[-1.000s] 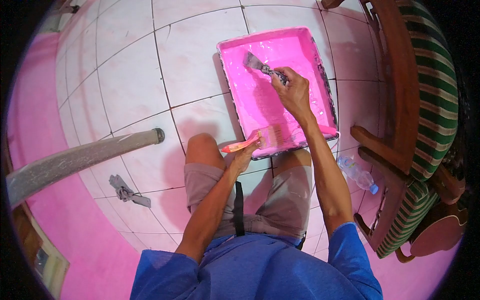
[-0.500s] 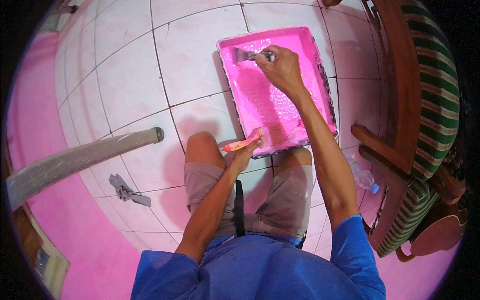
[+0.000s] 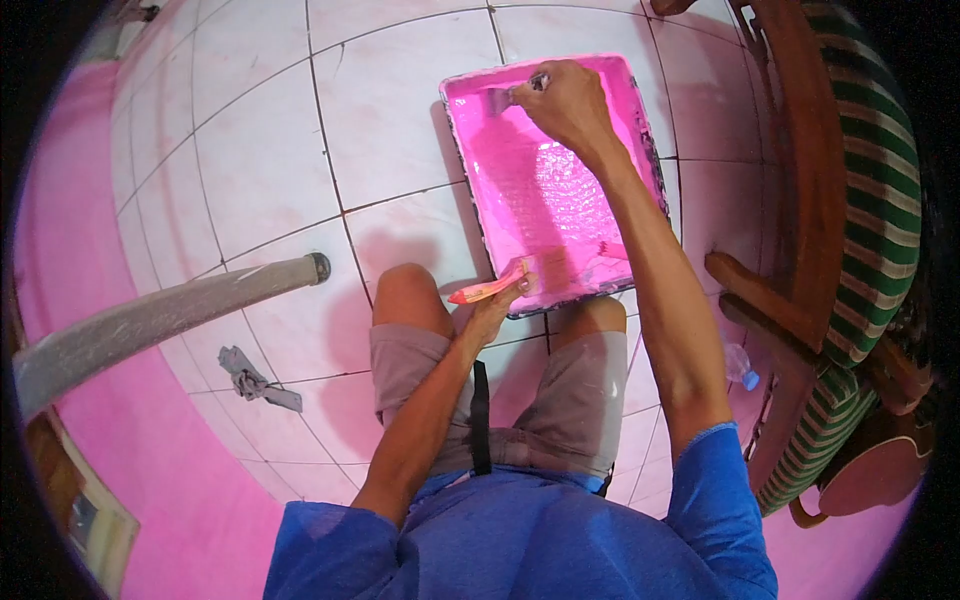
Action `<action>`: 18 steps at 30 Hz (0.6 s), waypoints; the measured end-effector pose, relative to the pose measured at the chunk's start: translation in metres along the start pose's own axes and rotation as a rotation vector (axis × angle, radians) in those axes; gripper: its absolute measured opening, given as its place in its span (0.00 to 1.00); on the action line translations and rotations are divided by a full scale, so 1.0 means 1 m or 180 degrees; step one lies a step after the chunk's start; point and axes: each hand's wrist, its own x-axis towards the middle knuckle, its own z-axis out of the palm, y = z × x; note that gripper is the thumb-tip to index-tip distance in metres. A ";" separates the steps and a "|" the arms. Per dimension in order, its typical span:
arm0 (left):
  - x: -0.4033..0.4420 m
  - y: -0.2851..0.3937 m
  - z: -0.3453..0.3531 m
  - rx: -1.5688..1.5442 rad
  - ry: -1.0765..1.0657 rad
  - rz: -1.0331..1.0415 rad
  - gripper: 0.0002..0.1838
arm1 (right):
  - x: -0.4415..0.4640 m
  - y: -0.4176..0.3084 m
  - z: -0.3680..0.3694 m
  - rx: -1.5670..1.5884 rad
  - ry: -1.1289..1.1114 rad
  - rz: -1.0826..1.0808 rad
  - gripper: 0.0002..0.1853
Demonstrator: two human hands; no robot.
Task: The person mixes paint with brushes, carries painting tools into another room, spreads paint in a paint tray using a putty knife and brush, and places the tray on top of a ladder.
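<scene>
Head view: right hand (image 3: pixel 572 105) clamped on a scraper (image 3: pixel 498 101), left hand (image 3: pixel 497 308) pinching a brush (image 3: pixel 487 288).
From my remote seat, I see the paint tray (image 3: pixel 458 143) at one o'clock of the view, the scraper's blade at its eleven o'clock; I can't tell whether blade and paint (image 3: pixel 575 190) touch. The right fingers close round the handle, the best hold: I judge the scraper light, its blade stiff, its grip slick if wet. The left thumb and fingers close on the brush, handle towards eight o'clock, bristles over the tray's six; likely light, soft only at the bristles. The tray looks heavy with paint, best taken by opposite rims.
</scene>
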 end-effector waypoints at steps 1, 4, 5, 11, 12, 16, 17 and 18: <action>0.002 -0.004 -0.003 0.0014 -0.0070 -0.0023 0.27 | -0.002 -0.001 -0.002 0.0310 0.0114 -0.0004 0.14; 0.014 -0.026 -0.014 -0.0023 -0.0178 -0.0017 0.29 | -0.006 -0.001 0.003 0.0523 0.0020 -0.0053 0.14; 0.019 -0.034 -0.018 -0.0074 -0.0203 0.0033 0.29 | -0.006 0.001 0.003 0.0514 0.0038 -0.0051 0.14; 0.005 -0.011 -0.004 0.0041 0.0005 -0.0014 0.30 | -0.013 0.031 -0.015 0.0360 0.0026 0.0624 0.19; 0.005 -0.011 -0.003 0.0036 -0.0009 -0.0014 0.30 | -0.016 0.040 -0.019 0.0347 0.0033 0.0627 0.19; 0.006 -0.011 -0.006 0.0186 0.0028 0.0011 0.28 | -0.026 0.063 -0.039 0.0095 0.0369 0.0556 0.16; 0.007 -0.011 -0.007 0.0198 -0.0084 0.0033 0.28 | -0.029 0.065 -0.045 0.0062 0.0417 0.0396 0.16; 0.007 -0.010 -0.006 0.0200 -0.0087 0.0045 0.28 | -0.032 0.066 -0.048 0.0029 0.0464 0.0235 0.16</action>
